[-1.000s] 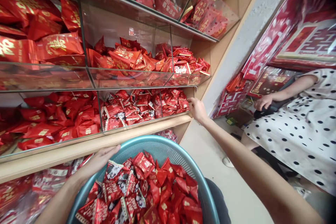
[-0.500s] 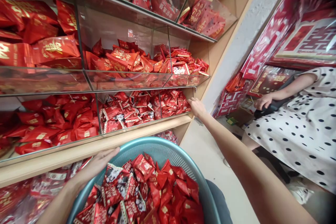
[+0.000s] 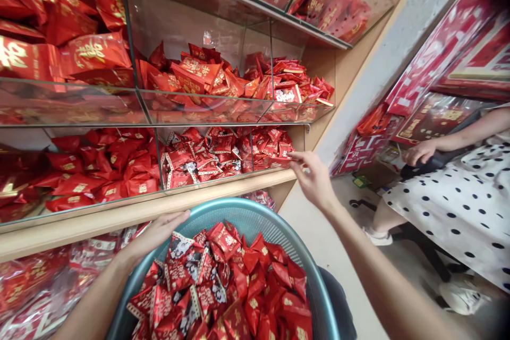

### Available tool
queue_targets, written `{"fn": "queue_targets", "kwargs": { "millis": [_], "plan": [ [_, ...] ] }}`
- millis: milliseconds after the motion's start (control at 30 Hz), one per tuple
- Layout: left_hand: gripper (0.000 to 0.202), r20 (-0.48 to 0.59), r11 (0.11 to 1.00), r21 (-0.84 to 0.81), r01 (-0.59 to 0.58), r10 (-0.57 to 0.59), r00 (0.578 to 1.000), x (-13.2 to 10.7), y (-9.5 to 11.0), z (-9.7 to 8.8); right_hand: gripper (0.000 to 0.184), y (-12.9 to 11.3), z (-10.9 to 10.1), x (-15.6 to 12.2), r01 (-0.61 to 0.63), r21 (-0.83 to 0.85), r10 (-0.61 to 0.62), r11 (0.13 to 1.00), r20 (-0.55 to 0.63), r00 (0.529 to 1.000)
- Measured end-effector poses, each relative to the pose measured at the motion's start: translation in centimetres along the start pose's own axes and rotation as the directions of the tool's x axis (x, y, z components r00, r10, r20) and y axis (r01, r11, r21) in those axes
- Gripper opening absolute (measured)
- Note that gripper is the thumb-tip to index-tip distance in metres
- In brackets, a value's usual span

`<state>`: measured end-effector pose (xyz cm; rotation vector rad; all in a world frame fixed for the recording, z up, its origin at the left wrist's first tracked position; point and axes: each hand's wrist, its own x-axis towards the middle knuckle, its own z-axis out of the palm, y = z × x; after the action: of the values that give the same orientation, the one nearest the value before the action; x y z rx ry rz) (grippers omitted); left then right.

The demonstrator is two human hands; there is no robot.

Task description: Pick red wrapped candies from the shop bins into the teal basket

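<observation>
A teal plastic basket heaped with small red foil packets stands below the shelves. My left hand lies along its left rim, fingers stretched out. My right hand is at the right end of the lower shelf bin, palm turned down. Its thumb and fingertips seem pinched on a red foil packet at the bin's front edge. More red packets, some with black-and-white pictures, fill that bin behind a clear front panel.
Above run clear-fronted bins of larger red packets. Plastic-wrapped red goods lie under the wooden shelf edge. At right a person in a polka-dot dress sits on a chair, beside red packages by the wall.
My right hand has shifted from the bin's right corner to the packets at its front edge, its fingers now bent. The view has tilted slightly; my left hand stays on the rim.
</observation>
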<state>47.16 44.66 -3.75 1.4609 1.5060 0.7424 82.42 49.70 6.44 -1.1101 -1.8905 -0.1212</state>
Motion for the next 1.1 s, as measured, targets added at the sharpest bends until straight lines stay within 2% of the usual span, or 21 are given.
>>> {"fn": "queue_targets", "kwargs": {
  "millis": [100, 200, 300, 367, 433, 500, 633, 867, 1100],
  "plan": [
    [0.058, -0.002, 1.000, -0.018, -0.005, 0.005, 1.000, -0.1, 0.0, 0.1, 0.022, -3.8, 3.2, -1.8, -0.038, 0.271, 0.019, 0.962, 0.073, 0.997],
    [0.053, -0.001, 0.999, -0.038, -0.010, 0.010, 1.000, -0.2, -0.3, 0.0, 0.023, -5.8, 7.2, -3.7, -0.197, 0.497, 0.077, 0.845, 0.251, 0.965],
    [0.051, 0.004, 0.999, -0.050, 0.000, 0.000, 1.000, -0.2, -0.4, 0.0, 0.022, -6.4, 10.5, -5.9, -0.381, 0.612, 0.150, 0.693, 0.394, 0.907],
    [0.050, 0.009, 0.998, -0.060, 0.006, -0.005, 1.000, -0.2, -0.2, -0.1, 0.021, -6.4, 11.8, -7.3, -0.502, 0.634, 0.217, 0.588, 0.474, 0.853],
    [0.051, 0.010, 0.998, -0.063, 0.006, -0.006, 1.000, -0.3, 0.0, -0.1, 0.021, -6.4, 12.5, -8.3, -0.585, 0.621, 0.271, 0.522, 0.530, 0.804],
    [0.052, 0.007, 0.998, -0.055, 0.004, -0.004, 1.000, -0.4, 0.2, -0.2, 0.020, -6.4, 12.8, -8.8, -0.611, 0.608, 0.297, 0.507, 0.542, 0.786],
    [0.052, 0.024, 0.999, -0.040, -0.001, 0.002, 1.000, -0.4, 0.2, -0.2, 0.019, -6.5, 13.1, -9.2, -0.601, 0.599, 0.325, 0.529, 0.511, 0.796],
    [0.051, 0.006, 0.999, -0.033, -0.018, 0.018, 1.000, -0.4, 0.0, -0.2, 0.019, -6.1, 13.6, -10.0, -0.636, 0.570, 0.418, 0.520, 0.479, 0.772],
    [0.054, -0.021, 1.000, -0.011, 0.004, -0.005, 1.000, -0.5, 0.1, -0.2, 0.021, -5.9, 13.9, -10.7, -0.623, 0.548, 0.446, 0.558, 0.435, 0.782]
  ]
}}
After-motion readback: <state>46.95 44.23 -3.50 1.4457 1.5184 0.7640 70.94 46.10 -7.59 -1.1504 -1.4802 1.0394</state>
